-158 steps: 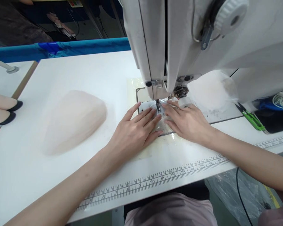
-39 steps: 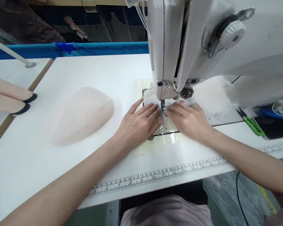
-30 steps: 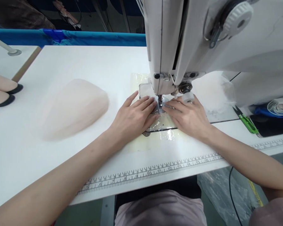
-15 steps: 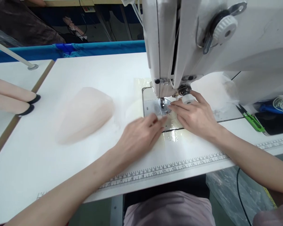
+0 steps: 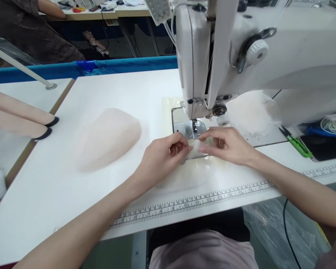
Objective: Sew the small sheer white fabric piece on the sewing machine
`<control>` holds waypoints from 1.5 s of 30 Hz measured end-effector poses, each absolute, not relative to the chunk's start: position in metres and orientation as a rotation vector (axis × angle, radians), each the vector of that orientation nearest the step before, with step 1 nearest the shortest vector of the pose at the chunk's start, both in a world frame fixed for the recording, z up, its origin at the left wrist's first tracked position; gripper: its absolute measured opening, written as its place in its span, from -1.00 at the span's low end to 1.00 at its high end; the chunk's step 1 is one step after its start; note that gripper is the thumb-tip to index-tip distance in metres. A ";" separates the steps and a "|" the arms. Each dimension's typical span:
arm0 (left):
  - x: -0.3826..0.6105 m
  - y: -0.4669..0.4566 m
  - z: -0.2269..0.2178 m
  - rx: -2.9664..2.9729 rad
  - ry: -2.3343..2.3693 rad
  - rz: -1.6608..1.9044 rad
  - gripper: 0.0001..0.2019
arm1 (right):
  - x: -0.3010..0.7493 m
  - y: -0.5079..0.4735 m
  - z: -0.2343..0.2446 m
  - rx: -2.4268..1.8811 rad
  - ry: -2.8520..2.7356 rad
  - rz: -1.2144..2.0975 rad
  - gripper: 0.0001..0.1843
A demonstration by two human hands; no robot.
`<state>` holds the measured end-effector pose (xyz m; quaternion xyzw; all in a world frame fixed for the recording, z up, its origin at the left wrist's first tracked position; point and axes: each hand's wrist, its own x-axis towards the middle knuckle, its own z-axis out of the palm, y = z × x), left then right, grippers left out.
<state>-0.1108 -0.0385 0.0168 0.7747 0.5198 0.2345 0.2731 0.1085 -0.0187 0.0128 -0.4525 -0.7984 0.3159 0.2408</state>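
Observation:
In front of the sewing machine's needle and presser foot (image 5: 195,126), a small piece of sheer whitish fabric (image 5: 195,150) spans the gap between my hands. My left hand (image 5: 164,155) pinches its left side between thumb and forefinger. On the right side, the thumb and fingers of my right hand (image 5: 229,145) close on the same piece. Beneath lies the metal needle plate (image 5: 184,129), with clear glossy film around it. How far the fabric reaches under my fingers is hidden.
A sheer beige fabric piece (image 5: 109,140) lies on the white table at left. Green thread snips (image 5: 296,144) and a dark flat object (image 5: 324,147) lie at right, near whitish fabric (image 5: 253,112). A printed ruler (image 5: 184,205) follows the front edge. A person (image 5: 30,33) is beyond.
My right hand has come down from beside the presser foot toward me. Both hands now hold the sheer fabric up between them, in front of the needle. The camera view has shifted slightly.

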 end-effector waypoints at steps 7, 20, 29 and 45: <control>-0.112 -0.033 0.027 1.734 1.246 0.810 -0.87 | 0.114 -0.021 0.017 -1.152 -2.057 1.505 -0.86; -0.107 -0.035 0.016 1.592 1.092 0.722 -0.77 | 0.096 -0.026 0.009 -1.055 -1.930 1.327 -0.68; -0.110 -0.034 0.023 1.648 1.137 0.585 -0.92 | 0.105 -0.021 0.016 -0.906 -1.625 1.760 -0.83; -0.103 -0.041 0.019 1.805 1.305 0.784 -0.85 | 0.101 -0.026 0.010 -1.071 -1.703 1.301 -0.80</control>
